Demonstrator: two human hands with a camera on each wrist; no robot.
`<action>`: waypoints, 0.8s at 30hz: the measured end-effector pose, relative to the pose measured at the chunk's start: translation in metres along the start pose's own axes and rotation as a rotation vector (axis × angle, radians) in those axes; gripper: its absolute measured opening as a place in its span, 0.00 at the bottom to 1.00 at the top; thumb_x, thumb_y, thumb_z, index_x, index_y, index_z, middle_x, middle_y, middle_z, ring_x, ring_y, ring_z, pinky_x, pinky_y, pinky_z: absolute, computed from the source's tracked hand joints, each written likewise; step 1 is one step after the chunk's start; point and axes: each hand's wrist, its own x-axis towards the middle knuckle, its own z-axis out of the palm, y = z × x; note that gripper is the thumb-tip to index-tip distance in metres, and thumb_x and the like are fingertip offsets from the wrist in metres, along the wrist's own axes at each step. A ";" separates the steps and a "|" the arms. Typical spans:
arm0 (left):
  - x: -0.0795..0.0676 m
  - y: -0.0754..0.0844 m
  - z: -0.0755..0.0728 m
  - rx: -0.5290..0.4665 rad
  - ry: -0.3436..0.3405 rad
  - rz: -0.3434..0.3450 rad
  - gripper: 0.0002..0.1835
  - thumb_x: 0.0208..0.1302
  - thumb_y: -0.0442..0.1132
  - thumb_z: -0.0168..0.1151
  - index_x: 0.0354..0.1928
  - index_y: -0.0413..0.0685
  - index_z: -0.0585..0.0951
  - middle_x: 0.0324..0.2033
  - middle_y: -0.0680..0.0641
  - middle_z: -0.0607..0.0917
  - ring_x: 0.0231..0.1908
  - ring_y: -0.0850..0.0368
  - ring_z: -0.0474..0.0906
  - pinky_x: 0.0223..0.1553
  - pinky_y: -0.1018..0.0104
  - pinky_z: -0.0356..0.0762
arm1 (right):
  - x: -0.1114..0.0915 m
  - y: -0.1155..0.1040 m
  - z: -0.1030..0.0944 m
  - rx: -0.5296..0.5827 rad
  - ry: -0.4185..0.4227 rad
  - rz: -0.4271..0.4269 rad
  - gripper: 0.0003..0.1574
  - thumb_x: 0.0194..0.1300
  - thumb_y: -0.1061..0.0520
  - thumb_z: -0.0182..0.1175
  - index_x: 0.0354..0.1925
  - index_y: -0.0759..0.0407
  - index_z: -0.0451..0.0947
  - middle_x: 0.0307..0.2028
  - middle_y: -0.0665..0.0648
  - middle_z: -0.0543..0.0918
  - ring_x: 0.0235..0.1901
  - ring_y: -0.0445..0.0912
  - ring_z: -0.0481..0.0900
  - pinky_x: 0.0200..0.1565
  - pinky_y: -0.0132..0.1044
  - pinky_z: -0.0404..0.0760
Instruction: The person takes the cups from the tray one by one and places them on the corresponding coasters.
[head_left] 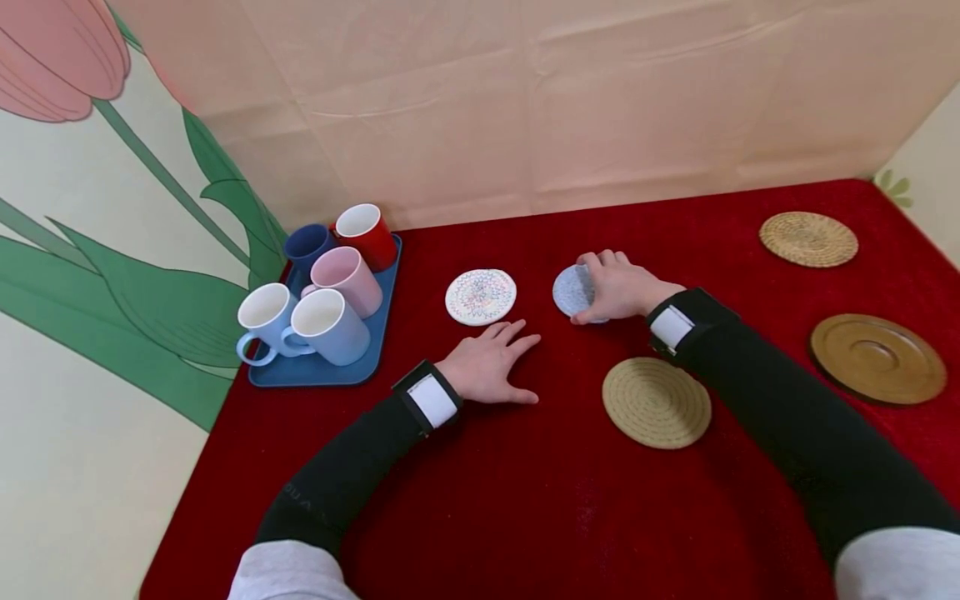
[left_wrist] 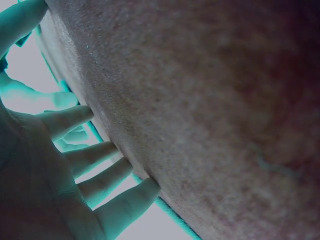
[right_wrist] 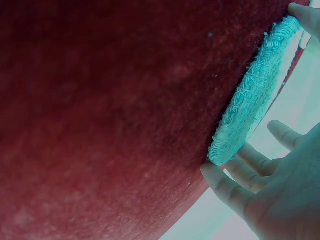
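My right hand [head_left: 622,289] reaches over the round light blue coaster [head_left: 572,292] and holds it across its edges, thumb on the near side and fingers on the far side. Seen from the right wrist, the braided coaster [right_wrist: 255,95] lies flat on the red cloth, with a fingertip against its lower end. My left hand [head_left: 487,367] has its fingers spread and nothing in them. Its fingertips [left_wrist: 150,185] rest on or close to the cloth. Just beyond them lies a round white coaster [head_left: 481,297] with a coloured pattern.
At the left, a blue tray [head_left: 375,358] carries several mugs [head_left: 333,329]. A round woven mat [head_left: 656,403] lies below the right forearm. Farther right are a brown round plate [head_left: 877,358] and another woven mat [head_left: 808,239]. A draped backdrop [head_left: 525,108] hangs behind the table.
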 end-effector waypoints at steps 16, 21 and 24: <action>0.000 -0.001 0.000 -0.005 -0.008 0.003 0.48 0.66 0.68 0.59 0.81 0.57 0.54 0.80 0.45 0.51 0.78 0.49 0.47 0.57 0.53 0.78 | 0.013 -0.010 0.003 0.021 -0.012 0.023 0.61 0.53 0.40 0.74 0.70 0.65 0.54 0.60 0.75 0.65 0.57 0.65 0.63 0.56 0.61 0.73; 0.001 -0.001 0.000 -0.004 -0.006 -0.001 0.48 0.66 0.68 0.59 0.81 0.57 0.55 0.80 0.45 0.51 0.78 0.49 0.47 0.57 0.52 0.78 | 0.016 -0.012 0.004 0.023 -0.010 0.024 0.61 0.52 0.40 0.74 0.70 0.65 0.54 0.60 0.75 0.65 0.57 0.65 0.63 0.56 0.61 0.73; 0.001 -0.001 0.000 -0.002 -0.005 0.000 0.48 0.66 0.68 0.59 0.81 0.57 0.55 0.80 0.45 0.51 0.78 0.49 0.48 0.57 0.53 0.79 | 0.018 -0.014 0.004 0.019 -0.010 0.020 0.60 0.53 0.40 0.74 0.70 0.65 0.54 0.60 0.75 0.65 0.56 0.65 0.63 0.55 0.60 0.73</action>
